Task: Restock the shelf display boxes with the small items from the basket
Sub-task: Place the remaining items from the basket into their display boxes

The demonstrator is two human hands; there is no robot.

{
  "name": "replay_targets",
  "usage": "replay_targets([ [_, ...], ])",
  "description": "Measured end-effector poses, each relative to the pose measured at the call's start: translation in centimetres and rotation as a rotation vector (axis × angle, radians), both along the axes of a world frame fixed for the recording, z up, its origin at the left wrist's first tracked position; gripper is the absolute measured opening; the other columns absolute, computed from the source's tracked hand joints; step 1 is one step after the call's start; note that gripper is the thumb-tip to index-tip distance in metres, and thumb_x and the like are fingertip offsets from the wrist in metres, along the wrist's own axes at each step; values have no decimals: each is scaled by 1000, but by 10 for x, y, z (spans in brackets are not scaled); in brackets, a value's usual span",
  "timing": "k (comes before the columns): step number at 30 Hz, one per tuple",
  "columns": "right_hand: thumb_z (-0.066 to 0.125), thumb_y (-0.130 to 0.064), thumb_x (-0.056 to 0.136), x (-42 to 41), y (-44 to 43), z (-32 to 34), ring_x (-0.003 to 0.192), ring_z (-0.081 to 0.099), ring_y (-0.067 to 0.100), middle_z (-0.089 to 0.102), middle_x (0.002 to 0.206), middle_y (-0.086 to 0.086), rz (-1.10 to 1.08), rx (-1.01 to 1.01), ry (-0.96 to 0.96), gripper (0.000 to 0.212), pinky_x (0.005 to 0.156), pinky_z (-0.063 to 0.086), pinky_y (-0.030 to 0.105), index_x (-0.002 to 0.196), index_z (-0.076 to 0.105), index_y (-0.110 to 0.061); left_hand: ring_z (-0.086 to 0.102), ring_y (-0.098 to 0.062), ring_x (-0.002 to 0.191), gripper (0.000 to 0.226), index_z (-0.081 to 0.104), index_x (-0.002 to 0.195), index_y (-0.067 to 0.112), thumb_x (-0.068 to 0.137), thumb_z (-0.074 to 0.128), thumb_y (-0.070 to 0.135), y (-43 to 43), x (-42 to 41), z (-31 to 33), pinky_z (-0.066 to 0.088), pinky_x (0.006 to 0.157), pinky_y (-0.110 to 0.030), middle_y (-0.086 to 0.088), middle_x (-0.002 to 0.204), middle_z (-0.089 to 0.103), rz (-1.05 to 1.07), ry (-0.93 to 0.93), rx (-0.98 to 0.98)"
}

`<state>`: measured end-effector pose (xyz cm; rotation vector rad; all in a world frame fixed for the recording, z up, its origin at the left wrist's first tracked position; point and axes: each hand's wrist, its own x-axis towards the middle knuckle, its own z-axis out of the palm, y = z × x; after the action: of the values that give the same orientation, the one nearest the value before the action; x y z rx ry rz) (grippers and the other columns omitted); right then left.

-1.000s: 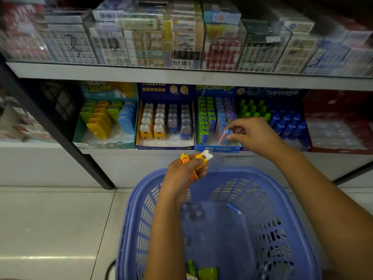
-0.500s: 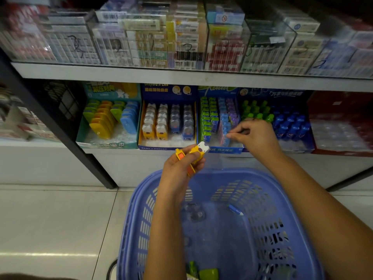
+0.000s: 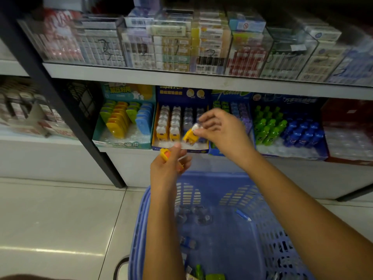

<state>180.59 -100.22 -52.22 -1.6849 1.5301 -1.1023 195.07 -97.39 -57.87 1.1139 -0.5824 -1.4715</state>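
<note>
Shelf: the white metal shelf board (image 3: 141,74) has a row of open display boxes below it, all facing out so stock can go in from the front.
Basket: the blue slotted plastic basket (image 3: 268,239) sits low under both arms and near the shelf, within easy reach. Few pieces lie on its floor, so the job looks well along.
Display box: the dark-blue cardboard display box with yellow lining (image 3: 177,93) holds rows of small capped pieces and is the likely target.
Right hand: the right hand (image 3: 224,132) has thumb and forefinger pinched on a piece's white end, the other fingers spread. This tip grip leaves the body free to drop into a slot.
Left hand: the left hand (image 3: 168,168), just above the basket's far rim, has its fingers curled round a spare piece, kept ready as the next one.
Yellow piece: the small yellow-bodied, white-capped item (image 3: 189,136) hangs tilted before that box's front edge, not yet seated.
Spare piece: the small orange-and-yellow item (image 3: 165,153) is blurred, possibly the same kind.
Loose stock: a small blue pen-like piece (image 3: 243,215) lies on the basket floor.
</note>
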Motion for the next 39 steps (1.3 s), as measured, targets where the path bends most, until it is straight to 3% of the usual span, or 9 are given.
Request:
replay_targets([
  [4,73,-19,80,27,-25,-11,81,62,14,65,88,0,83,-90,243,18,71,52,22,95,65,-14,48,-5,41,52,61,85,11,92,43,59,-4,24,-5,38,37,-18,6,48,54,117,-98,133],
  [8,70,-19,83,41,-36,-30,80,57,16,63,93,5,140,-103,404,17,76,51,33,98,66,-12,50,-5,42,51,62,86,11,96,39,55,-6,34,-7,38,37,-16,4,49,55,189,40,106],
  [13,68,-21,84,41,-44,-33,80,57,15,63,97,9,111,-115,486,21,75,50,30,102,67,-12,55,-6,45,45,65,88,11,100,38,45,-10,38,-10,43,41,-17,0,55,59,216,124,168],
  [16,70,-22,83,42,-44,-32,83,60,17,65,97,10,102,-136,487,21,77,51,31,101,67,-10,56,-12,57,33,65,89,11,100,40,29,-15,39,-6,45,42,-18,-7,70,57,210,175,234],
  [20,70,-22,82,45,-44,-35,79,54,10,65,95,8,152,-176,520,20,74,49,28,98,68,-10,59,-16,71,18,56,109,8,99,43,18,-15,38,-7,53,45,-21,-7,83,59,175,154,213],
  [26,63,-25,87,47,-43,-36,87,58,22,59,101,8,172,-221,675,18,74,49,37,93,66,-9,70,-17,86,15,67,92,19,95,54,13,-5,41,-10,57,68,-25,-4,86,72,46,-4,3],
  [31,56,-26,93,49,-39,-29,98,56,23,53,115,8,187,-193,803,24,80,46,34,104,67,-8,70,-19,93,9,68,91,17,93,59,14,-1,42,-6,57,73,-25,-2,89,74,78,0,-18],
  [34,61,-33,89,55,-27,-22,94,52,15,48,116,4,124,-169,635,35,83,44,28,117,65,-12,70,-17,95,9,66,95,17,92,59,14,-1,46,-2,57,75,-22,-1,93,74,125,112,-26],
  [39,69,-27,84,84,5,-19,93,64,11,64,103,-5,267,192,-107,36,86,54,28,118,61,-22,69,-18,95,16,61,107,6,95,51,9,-7,55,6,56,85,-25,-9,100,71,195,383,-135],
])
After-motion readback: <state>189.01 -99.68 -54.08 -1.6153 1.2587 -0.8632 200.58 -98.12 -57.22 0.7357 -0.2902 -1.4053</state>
